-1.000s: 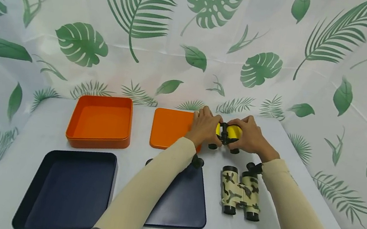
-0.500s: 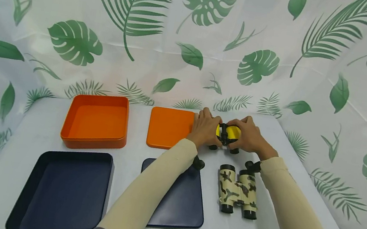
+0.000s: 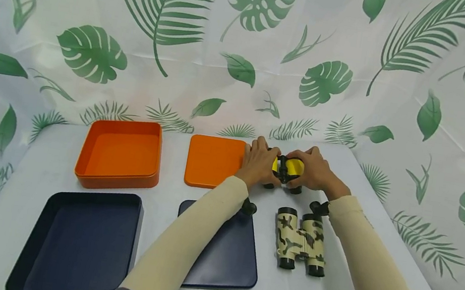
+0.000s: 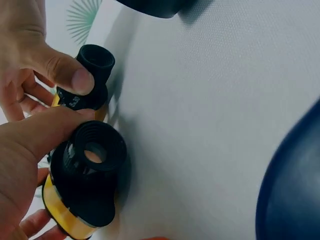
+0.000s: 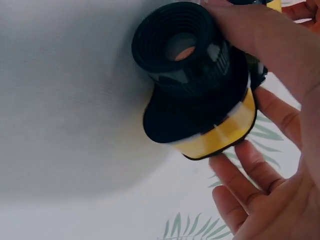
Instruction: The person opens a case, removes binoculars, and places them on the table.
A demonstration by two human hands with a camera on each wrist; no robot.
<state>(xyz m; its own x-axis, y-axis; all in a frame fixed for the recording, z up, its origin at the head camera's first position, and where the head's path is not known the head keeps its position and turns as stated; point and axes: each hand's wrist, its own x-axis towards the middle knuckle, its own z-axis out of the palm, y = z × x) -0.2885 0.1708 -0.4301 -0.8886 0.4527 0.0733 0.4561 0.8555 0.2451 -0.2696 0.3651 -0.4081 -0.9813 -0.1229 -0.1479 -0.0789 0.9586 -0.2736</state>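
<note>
Yellow-and-black binoculars (image 3: 295,167) are at the back right of the table, held between both hands. My left hand (image 3: 260,163) grips the left barrel, its thumb at the black eyepiece (image 4: 102,147) in the left wrist view. From the other side my right hand (image 3: 316,173) holds the right barrel; in the right wrist view its thumb lies beside the ribbed eyepiece (image 5: 172,37), with fingers around the yellow side (image 5: 215,137). The binoculars' eyepieces face the wearer. Camouflage binoculars (image 3: 301,240) lie nearer, left of the right sleeve.
An orange lid (image 3: 212,162) lies left of the left hand, an orange box (image 3: 121,151) farther left. Nearer are a deep navy box (image 3: 82,243) and a navy lid (image 3: 229,260), partly hidden by the left sleeve. A leaf-print cloth (image 3: 249,32) hangs behind the white table.
The head view has shifted slightly, so the boxes and lids appear a little further left. Both hands keep their hold on the yellow binoculars, which stay nearly in place.
</note>
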